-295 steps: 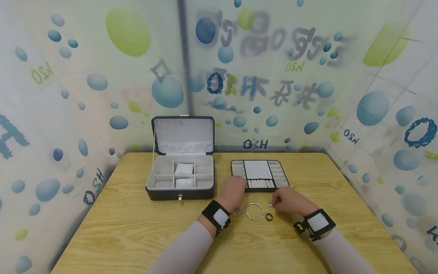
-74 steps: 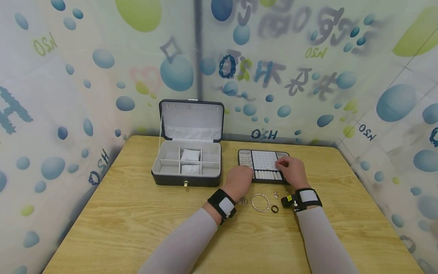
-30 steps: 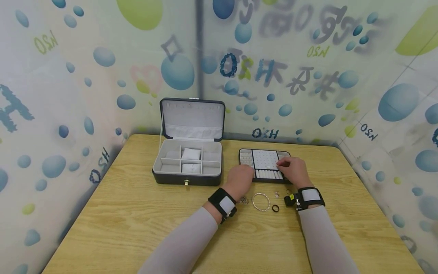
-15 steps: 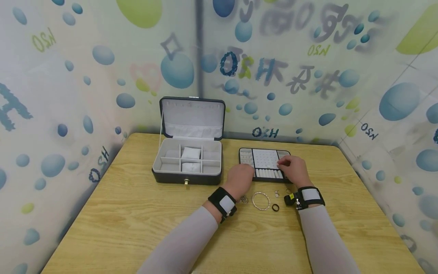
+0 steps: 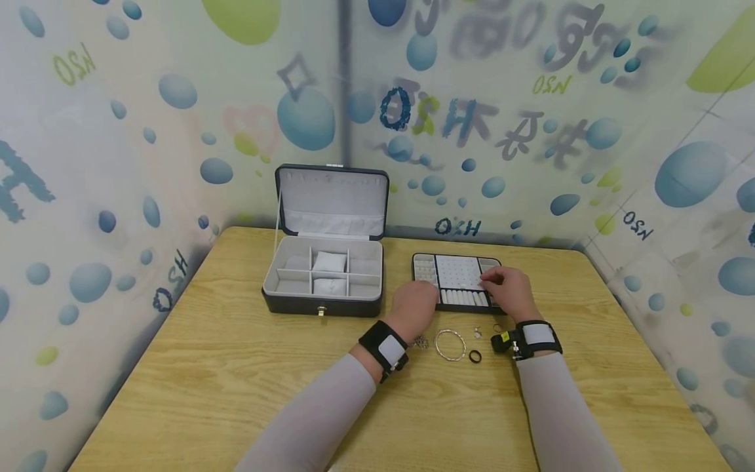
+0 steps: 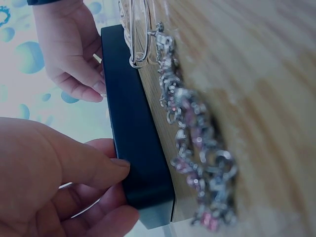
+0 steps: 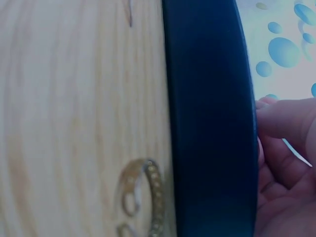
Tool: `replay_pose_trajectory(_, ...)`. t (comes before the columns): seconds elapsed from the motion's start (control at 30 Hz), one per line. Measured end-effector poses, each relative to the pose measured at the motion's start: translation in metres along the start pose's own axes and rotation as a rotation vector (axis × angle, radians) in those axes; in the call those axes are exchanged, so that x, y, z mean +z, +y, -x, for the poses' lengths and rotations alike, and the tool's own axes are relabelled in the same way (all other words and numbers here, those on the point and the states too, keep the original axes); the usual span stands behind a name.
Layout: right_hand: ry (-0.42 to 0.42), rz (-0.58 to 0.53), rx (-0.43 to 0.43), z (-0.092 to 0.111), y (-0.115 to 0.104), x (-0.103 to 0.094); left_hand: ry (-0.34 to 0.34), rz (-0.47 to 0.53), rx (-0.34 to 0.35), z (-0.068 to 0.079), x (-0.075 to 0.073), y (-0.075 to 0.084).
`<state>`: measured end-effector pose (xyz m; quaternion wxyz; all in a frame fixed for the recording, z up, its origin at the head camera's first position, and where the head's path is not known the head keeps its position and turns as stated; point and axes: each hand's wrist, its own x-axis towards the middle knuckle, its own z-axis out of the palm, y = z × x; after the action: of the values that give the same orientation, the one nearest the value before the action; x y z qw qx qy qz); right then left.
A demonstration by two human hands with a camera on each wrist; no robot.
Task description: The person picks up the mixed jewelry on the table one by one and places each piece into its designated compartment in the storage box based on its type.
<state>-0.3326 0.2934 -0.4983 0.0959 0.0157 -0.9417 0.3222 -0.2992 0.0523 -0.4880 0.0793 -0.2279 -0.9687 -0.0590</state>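
Observation:
A dark jewelry tray with a white dotted panel and ring rolls lies on the table. My left hand grips its front left edge, thumb on the dark side in the left wrist view. Over the right part of the panel, my right hand pinches a tiny shiny piece, apparently an earring; the fingertips mostly hide it. Before the tray lie a chain bracelet with pink stones, partly behind my left wrist, a silver bangle, a black ring, a small earring and a gold-toned ring.
An open jewelry box stands to the left, its lid upright. Two white cushions sit in its middle compartments. The wooden table ends at a patterned wall covering at the back.
My right hand has moved from the small jewelry on the table up to the tray's panel, then shifted slightly right. My left hand has stayed at the tray's edge.

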Motion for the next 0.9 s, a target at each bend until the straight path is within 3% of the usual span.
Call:
replay_pose_trajectory(0.43,-0.029,0.089,-0.054,-0.0012,-0.0091,0.0003,0.008,0.000,0.006,0.0024,-0.0035,0.0004)
replay_pose_trajectory(0.9,-0.099,0.102,-0.089,0.0001,-0.0093,-0.0044,0.009,-0.002,0.019,0.0033,-0.0058,0.0012)
